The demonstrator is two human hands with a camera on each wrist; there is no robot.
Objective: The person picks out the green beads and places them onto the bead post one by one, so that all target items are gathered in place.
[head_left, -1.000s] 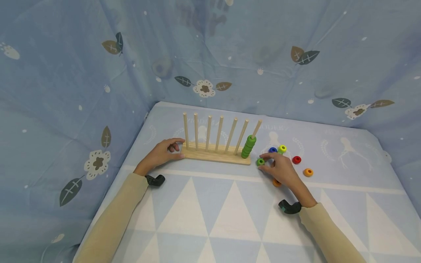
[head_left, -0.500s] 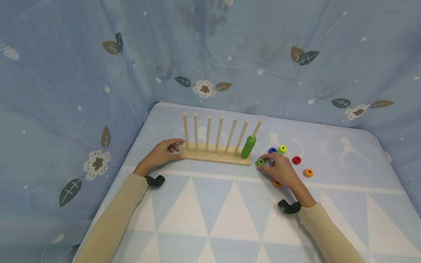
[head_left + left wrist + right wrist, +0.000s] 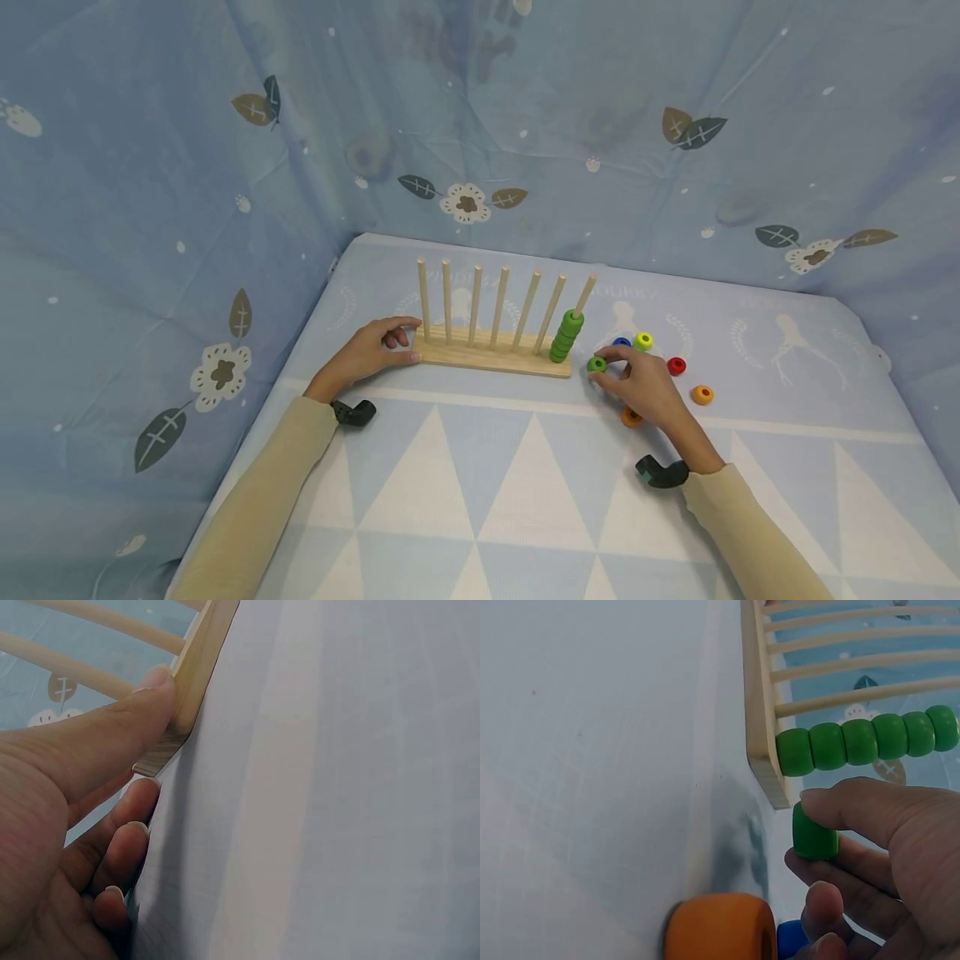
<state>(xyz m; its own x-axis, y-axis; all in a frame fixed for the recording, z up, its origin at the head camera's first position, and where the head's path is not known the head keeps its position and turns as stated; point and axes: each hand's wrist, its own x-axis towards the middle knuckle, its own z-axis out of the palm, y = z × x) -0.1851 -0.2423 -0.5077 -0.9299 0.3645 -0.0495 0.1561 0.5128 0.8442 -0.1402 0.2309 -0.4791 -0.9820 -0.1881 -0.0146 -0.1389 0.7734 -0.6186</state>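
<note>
A wooden peg stand (image 3: 491, 357) rests on the table, its row of upright pegs bare except the rightmost. That peg carries a stack of several green beads (image 3: 567, 336), also plain in the right wrist view. At the stand's left end my left hand (image 3: 367, 347) holds the base between thumb and index finger; the other fingers curl beneath in the left wrist view. Just right of the stand, my right hand (image 3: 643, 385) pinches one green bead (image 3: 814, 834) between thumb and fingertips. The bead is apart from the stand.
Around the right hand lie loose beads: blue (image 3: 622, 342), yellow (image 3: 643, 341), red (image 3: 677, 366), and two orange, one to the right (image 3: 702, 394) and one partly under the hand (image 3: 632, 417). Patterned cloth walls (image 3: 592, 108) stand behind and at left.
The right hand's green bead has risen slightly and shifted a little to the right during the last half second. The left hand and the peg stand stay in place.
</note>
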